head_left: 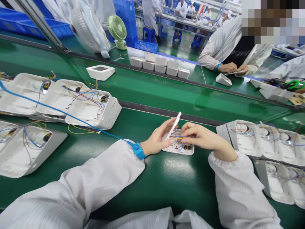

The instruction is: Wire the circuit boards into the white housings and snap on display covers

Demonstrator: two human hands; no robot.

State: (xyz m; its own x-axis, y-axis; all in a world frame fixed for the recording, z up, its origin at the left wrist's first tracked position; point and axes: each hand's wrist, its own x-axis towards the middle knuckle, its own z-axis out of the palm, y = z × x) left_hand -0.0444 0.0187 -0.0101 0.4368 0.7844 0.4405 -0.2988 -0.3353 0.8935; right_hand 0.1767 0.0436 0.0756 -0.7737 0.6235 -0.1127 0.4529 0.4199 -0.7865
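In the middle of the green bench a white plastic housing (177, 149) lies with its inside up, showing wires and a dark round part. My left hand (158, 136) grips a thin white cover (174, 125), tilted up on edge over the housing's left side. The fingers of my right hand (197, 135) are pinched at the thin coloured wires (179, 137) that run between the cover and the housing. A blue wrist strap (138, 150) with a cord circles my left wrist.
Wired open housings stand in rows at the left (92, 108) and right (247, 140). A white unit with a grey window (100, 72) sits on the green strip beyond. Across it are small white boxes (160, 68), a green fan (118, 30) and a co-worker's hands (234, 68).
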